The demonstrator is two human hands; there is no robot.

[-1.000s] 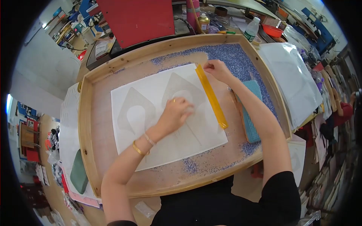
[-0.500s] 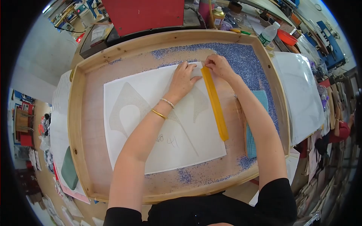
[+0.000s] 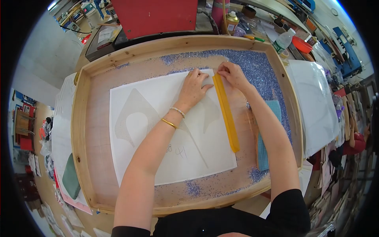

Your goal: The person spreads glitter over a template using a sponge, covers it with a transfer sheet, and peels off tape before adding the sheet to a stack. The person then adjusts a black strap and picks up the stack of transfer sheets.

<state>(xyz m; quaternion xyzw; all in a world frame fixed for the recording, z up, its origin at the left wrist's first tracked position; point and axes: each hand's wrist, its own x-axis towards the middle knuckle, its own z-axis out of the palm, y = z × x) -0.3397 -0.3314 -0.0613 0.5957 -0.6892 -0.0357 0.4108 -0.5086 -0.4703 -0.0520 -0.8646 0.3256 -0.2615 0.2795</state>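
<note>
A white sheet [image 3: 169, 162] with pale grey dotted shapes and handwritten marks lies in a shallow wooden tray [image 3: 81, 118]. Along the sheet's right edge runs a strip of yellow tape [image 3: 226, 114]. My left hand [image 3: 193, 87] rests on the sheet near its top edge, fingers apart, with nothing in it. At the tape's top end, my right hand [image 3: 233, 75] is pinched at the sheet's upper right corner; what sits between its fingertips is too small to make out. Blue-purple grains [image 3: 256, 67] cover the tray floor at the upper right.
A blue ribbed pad [image 3: 263, 152] lies under my right forearm. Behind the tray stand a red box [image 3: 156, 17], a spray can [image 3: 232, 21] and a plastic bottle [image 3: 283, 40]. Clear sheets [image 3: 312, 106] lie to the right, a green object [image 3: 71, 177] to the left. A person in red [image 3: 357, 143] is at far right.
My left hand has moved up and right from the sheet's middle to its top edge. My right hand stays pinched near the tape's top end. The view has shifted a little.
</note>
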